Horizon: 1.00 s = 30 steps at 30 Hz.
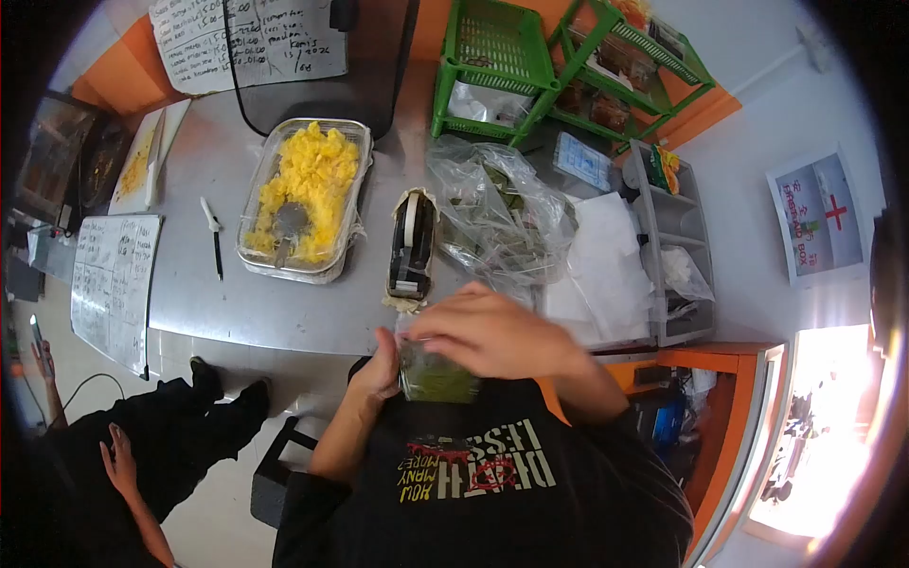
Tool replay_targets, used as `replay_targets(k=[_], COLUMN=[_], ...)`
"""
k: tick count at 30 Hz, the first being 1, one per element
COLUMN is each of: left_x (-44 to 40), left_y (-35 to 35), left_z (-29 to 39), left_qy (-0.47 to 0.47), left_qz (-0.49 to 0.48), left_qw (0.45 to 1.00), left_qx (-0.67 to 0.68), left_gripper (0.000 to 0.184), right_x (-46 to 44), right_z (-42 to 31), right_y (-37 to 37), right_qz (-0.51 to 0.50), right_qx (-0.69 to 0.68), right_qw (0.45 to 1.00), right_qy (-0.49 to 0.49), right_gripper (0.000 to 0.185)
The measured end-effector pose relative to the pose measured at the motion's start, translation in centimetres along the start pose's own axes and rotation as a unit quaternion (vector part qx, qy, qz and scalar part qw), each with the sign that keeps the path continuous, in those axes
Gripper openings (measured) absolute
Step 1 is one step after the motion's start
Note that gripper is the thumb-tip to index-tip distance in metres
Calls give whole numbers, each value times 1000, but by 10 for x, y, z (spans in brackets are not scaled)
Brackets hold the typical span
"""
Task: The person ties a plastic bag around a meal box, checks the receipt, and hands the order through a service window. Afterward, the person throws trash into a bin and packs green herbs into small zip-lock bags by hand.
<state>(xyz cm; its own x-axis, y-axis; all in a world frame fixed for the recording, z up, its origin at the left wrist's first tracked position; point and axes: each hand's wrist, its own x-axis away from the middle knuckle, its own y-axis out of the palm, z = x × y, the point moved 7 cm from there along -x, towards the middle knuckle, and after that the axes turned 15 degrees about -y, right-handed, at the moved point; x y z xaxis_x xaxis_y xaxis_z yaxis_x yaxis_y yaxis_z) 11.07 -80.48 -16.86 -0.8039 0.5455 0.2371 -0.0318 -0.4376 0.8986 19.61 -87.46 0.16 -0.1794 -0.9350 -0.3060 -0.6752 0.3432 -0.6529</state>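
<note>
Close to my body, at the table's front edge, is a small clear plastic bag (438, 383) with green contents. My left hand (379, 364) grips its left side, thumb pointing up. Across the bag's top lies my right hand (485, 331), slightly blurred, its bent fingers closed on the upper edge. The fingertips of both hands are partly hidden. Just beyond them stands a black tape dispenser (411, 248) with a roll of tape. Right of the dispenser, a large clear plastic bag (502, 213) holds several flat green pieces.
A wrapped tray (248, 248) carries yellow shredded food and a metal scoop. A pen-like tool (214, 237) lies left of it. White paper (601, 275), a grey organizer (684, 222) and green racks (497, 66) stand rightward. Another person's hand (119, 461) shows at lower left.
</note>
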Motion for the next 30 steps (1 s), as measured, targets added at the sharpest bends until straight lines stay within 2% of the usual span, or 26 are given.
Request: replay_targets(k=[2, 5, 6, 8, 10, 12, 15, 18, 21, 24, 27, 30], left_x=[5, 18, 14, 7, 2, -1, -2, -5, -1, 2, 0, -3], left_y=[-26, 17, 13, 35, 48, 52, 55, 43, 35, 30, 25, 24], left_z=[-23, -14, -24, -13, -7, -5, -2, -4, -5, -6, 0, 8], left_qy=[-8, -41, -82, -62, -53, -53, -66, -54, -41, -30, -13, -2], left_qz=[-41, 54, -49, -73, -78, -64, -60, -86, -80, -69, -73, -61], left_qw=[998, 997, 995, 995, 996, 996, 996, 995, 996, 997, 997, 998], left_qx=[43, -45, -17, -8, -8, -20, -29, -13, 3, 7, -1, -23], left_gripper=[106, 105, 106, 106, 108, 111, 110, 103, 98, 98, 99, 107], right_x=[1, 8, 10, 32, 53, 79, 102, 122, 129, 129, 124, 85], right_z=[9, 14, 14, 44, 83, 150, 196, 232, 220, 197, 170, 93], right_y=[37, 42, 29, -8, -56, -73, -53, -40, -51, -73, -97, -122], right_qz=[21, 77, 133, 241, 342, 254, 16, 19, 120, 192, 319, 369], right_qx=[94, 55, 75, 79, 210, 274, 320, 317, 232, 180, 89, 41], right_qw=[995, 995, 988, 963, 904, 893, 841, 859, 875, 892, 904, 915], right_qy=[-11, 7, -3, 93, 147, 251, 435, 401, 407, 367, 271, 155], right_gripper=[23, 25, 22, 17, 12, 19, 24, 24, 18, 16, 12, 11])
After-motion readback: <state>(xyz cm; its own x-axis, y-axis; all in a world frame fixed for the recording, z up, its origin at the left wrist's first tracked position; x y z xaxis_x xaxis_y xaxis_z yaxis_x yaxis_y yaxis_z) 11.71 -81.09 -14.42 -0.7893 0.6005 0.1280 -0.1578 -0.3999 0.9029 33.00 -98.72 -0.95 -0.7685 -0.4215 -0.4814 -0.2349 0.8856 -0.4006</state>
